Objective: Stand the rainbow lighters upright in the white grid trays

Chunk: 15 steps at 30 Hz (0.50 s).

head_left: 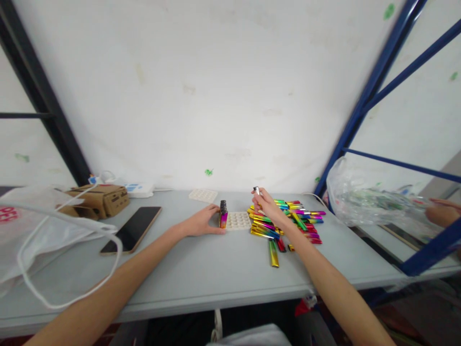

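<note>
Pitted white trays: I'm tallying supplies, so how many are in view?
2: the front tray beside the left hand, and the rear tray near the wall. Others may be hidden under the lighter pile.

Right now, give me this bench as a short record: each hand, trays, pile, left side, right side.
left hand: thumb and fingers spread beside a row of upright lighters; firm grip unclear
right hand: holding one lighter with a silvery top
front tray: pale, with rows of holes, right of the upright row
back tray: pale, near the wall
pile: loose, shiny multicoloured lighters
left side: phone, cardboard box, white bag
right side: blue frame, another person's hand beyond it
</note>
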Each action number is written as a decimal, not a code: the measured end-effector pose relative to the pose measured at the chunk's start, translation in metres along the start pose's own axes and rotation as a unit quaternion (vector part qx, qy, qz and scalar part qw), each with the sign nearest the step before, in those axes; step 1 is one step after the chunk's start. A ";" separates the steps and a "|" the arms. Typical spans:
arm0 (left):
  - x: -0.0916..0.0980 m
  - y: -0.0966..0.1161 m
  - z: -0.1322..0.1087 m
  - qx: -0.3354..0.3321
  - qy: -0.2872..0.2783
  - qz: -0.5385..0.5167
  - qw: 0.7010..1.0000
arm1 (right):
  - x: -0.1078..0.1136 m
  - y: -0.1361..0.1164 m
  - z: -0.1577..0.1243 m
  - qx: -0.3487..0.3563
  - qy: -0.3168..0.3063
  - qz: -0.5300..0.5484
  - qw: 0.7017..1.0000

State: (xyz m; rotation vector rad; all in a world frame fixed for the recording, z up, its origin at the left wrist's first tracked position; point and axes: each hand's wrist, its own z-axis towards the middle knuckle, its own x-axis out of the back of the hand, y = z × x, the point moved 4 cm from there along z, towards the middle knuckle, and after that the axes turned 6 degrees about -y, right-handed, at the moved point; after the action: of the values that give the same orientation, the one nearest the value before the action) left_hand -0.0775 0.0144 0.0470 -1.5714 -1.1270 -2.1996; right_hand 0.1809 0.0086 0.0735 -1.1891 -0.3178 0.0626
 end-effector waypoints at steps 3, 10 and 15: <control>0.001 0.003 -0.001 -0.011 -0.001 -0.001 1.000 | -0.019 0.005 -0.002 -0.039 0.030 -0.017 0.999; 0.005 0.003 -0.003 -0.024 -0.021 -0.023 0.999 | -0.031 0.000 -0.008 -0.007 0.086 -0.208 0.974; 0.008 -0.003 -0.006 -0.045 -0.061 -0.049 0.996 | -0.034 -0.005 -0.010 0.006 0.092 -0.238 0.967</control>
State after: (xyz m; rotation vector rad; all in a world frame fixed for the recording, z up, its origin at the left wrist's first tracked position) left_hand -0.0861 0.0143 0.0520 -1.7443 -1.1774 -2.2725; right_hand 0.1509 -0.0093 0.0673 -1.0700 -0.4312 -0.4616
